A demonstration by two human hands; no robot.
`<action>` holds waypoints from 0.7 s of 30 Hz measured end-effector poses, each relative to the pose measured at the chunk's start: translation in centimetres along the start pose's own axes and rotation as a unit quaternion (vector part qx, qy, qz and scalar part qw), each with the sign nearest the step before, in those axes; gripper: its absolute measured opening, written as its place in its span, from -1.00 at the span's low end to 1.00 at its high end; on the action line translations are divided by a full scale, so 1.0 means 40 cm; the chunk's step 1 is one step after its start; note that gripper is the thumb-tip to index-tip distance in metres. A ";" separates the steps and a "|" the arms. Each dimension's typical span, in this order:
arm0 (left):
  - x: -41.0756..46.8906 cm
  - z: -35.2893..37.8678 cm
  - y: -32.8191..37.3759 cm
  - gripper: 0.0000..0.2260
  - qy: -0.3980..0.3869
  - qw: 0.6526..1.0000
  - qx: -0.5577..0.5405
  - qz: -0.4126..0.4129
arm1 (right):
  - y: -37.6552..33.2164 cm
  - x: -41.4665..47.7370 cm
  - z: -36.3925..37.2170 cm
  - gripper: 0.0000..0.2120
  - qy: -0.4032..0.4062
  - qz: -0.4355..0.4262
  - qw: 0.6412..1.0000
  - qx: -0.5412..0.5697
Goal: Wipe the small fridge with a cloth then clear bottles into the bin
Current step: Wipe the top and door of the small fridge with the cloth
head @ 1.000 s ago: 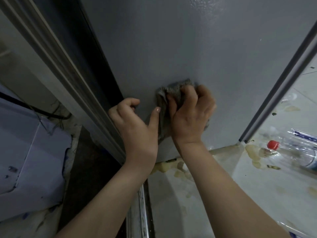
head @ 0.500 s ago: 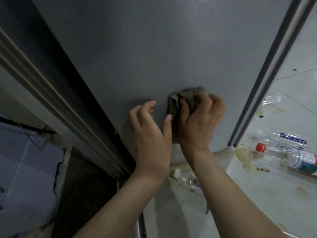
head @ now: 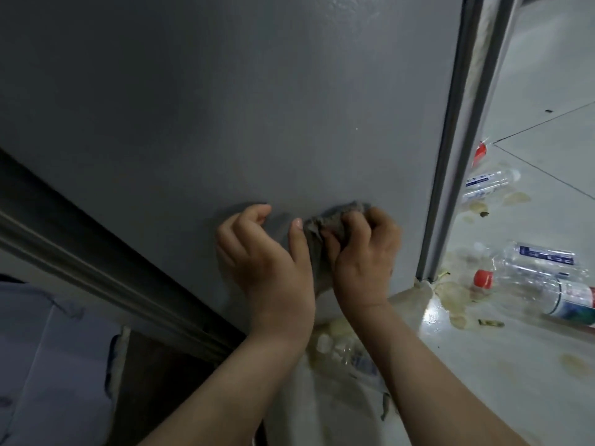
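At far left a pale blue sheet (head: 48,365) lies low beside a dark trim strip (head: 96,268) that runs diagonally below the small fridge (head: 257,107), whose grey side panel fills most of our view. Our left hand (head: 267,262) sits low on that panel. Its fingers are curled in with nothing inside them, the knuckles are against the metal, and the raised thumb tip meets the edge of the cloth (head: 322,226).

The cloth is a grey wad pressed to the lower panel, bunched under our right hand (head: 363,252), whose fingers curl tightly over it. Below our wrists a clear bottle (head: 346,347) lies partly hidden.

To wipe well from here, we judge it best to use the left hand only as a brace. We would also open the wad out somewhat, since bunched this tight it likely cleans only a narrow stripe. Overlapping strokes with even pressure should carry us toward the corner strip (head: 457,156) and down to the bottom edge. We would turn the cloth to a fresh face as it soils.

Right of the corner, on the stained floor (head: 483,365), a red-capped bottle (head: 541,291) lies on its side, with a blue-labelled bottle (head: 489,183) further off. We see no bin.
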State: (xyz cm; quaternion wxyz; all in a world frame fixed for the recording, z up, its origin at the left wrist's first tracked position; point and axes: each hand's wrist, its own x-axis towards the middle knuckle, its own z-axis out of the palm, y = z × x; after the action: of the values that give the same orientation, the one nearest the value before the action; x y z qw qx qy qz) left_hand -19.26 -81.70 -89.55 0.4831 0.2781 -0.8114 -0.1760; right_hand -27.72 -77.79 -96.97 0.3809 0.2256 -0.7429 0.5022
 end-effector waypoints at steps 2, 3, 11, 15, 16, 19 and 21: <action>-0.001 0.013 0.013 -0.68 0.017 1.000 0.001 -0.024 | 0.013 -0.020 0.002 -0.71 -0.015 -0.002 1.000 -0.007; -0.001 0.022 0.019 -0.67 0.028 0.999 -0.001 -0.035 | 0.017 -0.021 0.004 -0.69 -0.017 -0.004 1.000 -0.010; 0.004 0.056 0.026 -0.69 0.094 0.995 0.016 -0.036 | -0.036 0.095 -0.012 -0.69 0.025 -0.038 0.999 0.017; 0.006 0.065 0.031 -0.76 0.108 0.993 0.019 -0.051 | -0.099 0.210 -0.023 -0.72 0.079 -0.038 0.995 0.040; 0.006 0.068 0.034 -0.76 0.110 0.992 0.022 -0.058 | -0.109 0.231 -0.022 -0.73 0.096 -0.034 0.994 0.042; 0.002 0.077 0.039 -0.74 0.119 0.990 0.038 -0.068 | -0.116 0.251 -0.013 -0.72 0.126 -0.037 0.990 0.043; -0.001 0.079 0.040 -0.74 0.117 0.990 0.044 -0.070 | -0.101 0.228 -0.004 -0.71 0.127 -0.038 0.990 0.040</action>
State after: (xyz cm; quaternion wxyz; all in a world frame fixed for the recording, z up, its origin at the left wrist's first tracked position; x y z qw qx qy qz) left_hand -22.48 -80.39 -90.18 0.5486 0.3745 -0.7344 -0.1394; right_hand -30.32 -78.78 -87.38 0.4816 0.2037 -0.6584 0.5413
